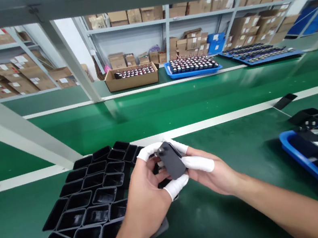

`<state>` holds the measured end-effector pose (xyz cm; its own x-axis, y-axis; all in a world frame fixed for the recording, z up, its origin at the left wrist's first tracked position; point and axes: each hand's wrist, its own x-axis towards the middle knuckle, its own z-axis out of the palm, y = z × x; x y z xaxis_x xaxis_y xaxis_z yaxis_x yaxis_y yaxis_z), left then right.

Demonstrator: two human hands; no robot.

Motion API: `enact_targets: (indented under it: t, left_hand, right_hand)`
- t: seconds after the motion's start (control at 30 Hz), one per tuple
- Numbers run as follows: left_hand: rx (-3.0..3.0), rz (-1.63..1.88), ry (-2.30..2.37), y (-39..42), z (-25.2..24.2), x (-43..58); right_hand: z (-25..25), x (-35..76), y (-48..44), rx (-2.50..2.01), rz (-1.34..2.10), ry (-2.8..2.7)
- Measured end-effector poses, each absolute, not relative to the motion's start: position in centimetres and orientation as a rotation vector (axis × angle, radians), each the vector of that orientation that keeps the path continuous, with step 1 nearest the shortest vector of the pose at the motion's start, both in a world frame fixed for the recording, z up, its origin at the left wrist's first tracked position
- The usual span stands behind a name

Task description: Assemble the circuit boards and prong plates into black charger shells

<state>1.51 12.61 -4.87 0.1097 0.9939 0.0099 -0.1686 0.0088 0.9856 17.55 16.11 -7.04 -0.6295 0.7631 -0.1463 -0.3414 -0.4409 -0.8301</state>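
Between both hands, above the green work surface, is a small dark plate-like part (pixel 171 161) with rounded corners and a metallic bit at its upper left end. My left hand (pixel 147 191), white covers on its fingertips, wraps round its left side with the thumb below. On the opposite edge, the covered fingers of my right hand (pixel 208 170) press against it. What lies behind the part is mostly hidden by the fingers. Beside and partly under my left forearm stand several open black plastic casings (pixel 92 196) in rows.
At right, a blue tray (pixel 302 163) holds dark assembled parts, with black casings (pixel 309 115) behind it. Across the green aisle stand a cardboard box (pixel 132 82), a blue tray (pixel 194 72) and a blue panel of parts (pixel 262 57). A white post (pixel 18 123) rises at left.
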Motion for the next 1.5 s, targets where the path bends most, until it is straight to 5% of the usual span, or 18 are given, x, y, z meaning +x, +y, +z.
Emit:
enact_targets:
  t: [0.2,0.47,0.67,0.8,1.1,1.33,1.5]
  left_hand:
    - [1.373,1.260,1.133,12.0,-5.3,2.5]
    - [1.155,1.194,1.184,12.6,-5.3,2.4]
    - [1.109,1.209,1.283,12.7,-5.9,2.2]
    - [1.328,1.204,1.238,12.1,-6.4,2.5]
    - [1.523,1.233,1.158,11.4,-6.3,3.4]
    - [1.634,1.114,1.210,11.6,-6.6,3.7]
    - [1.837,0.933,1.304,11.4,-6.4,3.2]
  right_hand:
    - [-8.4,16.2,15.3,-0.595,1.851,-1.123]
    - [-8.6,17.1,16.6,-0.748,1.938,-1.059]
    - [-7.4,18.7,15.7,-0.770,0.862,-1.784]
    - [-7.6,18.9,14.6,-0.737,0.543,-1.945]
    - [-7.1,20.6,14.8,-0.830,1.705,-0.673]
    - [-6.8,19.5,13.6,-0.954,1.742,-0.465]
    - [-8.0,21.8,13.5,-1.038,1.543,-0.861]
